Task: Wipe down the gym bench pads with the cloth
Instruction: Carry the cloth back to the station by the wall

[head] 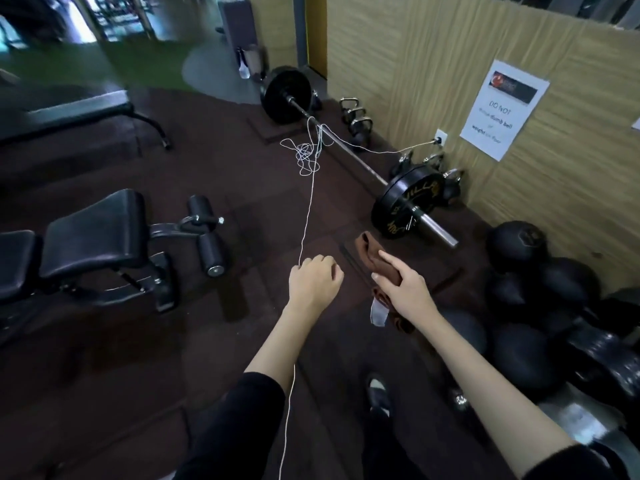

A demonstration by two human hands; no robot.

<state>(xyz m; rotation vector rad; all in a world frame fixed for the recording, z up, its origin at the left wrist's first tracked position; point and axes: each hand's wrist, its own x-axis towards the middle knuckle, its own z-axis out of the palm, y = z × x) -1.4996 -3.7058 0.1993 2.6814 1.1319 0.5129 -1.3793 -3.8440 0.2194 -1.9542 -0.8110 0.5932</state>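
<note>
Head view: fingers (389,263) of my right hand (403,289) clench the bunched brown cloth (367,245) in mid-air, right of centre. My left hand (315,282) curls by a white cord (308,209); whether it pinches the cord I cannot tell. The cord could snag as I cross left to the bench pads (93,233). The cloth looks soft, its tag (377,311) dangling.

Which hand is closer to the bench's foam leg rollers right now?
Left. The left hand is right of the foam leg rollers, apart from them. The right hand, gripping the brown cloth, is farther right, nearer the barbell plate.
</note>
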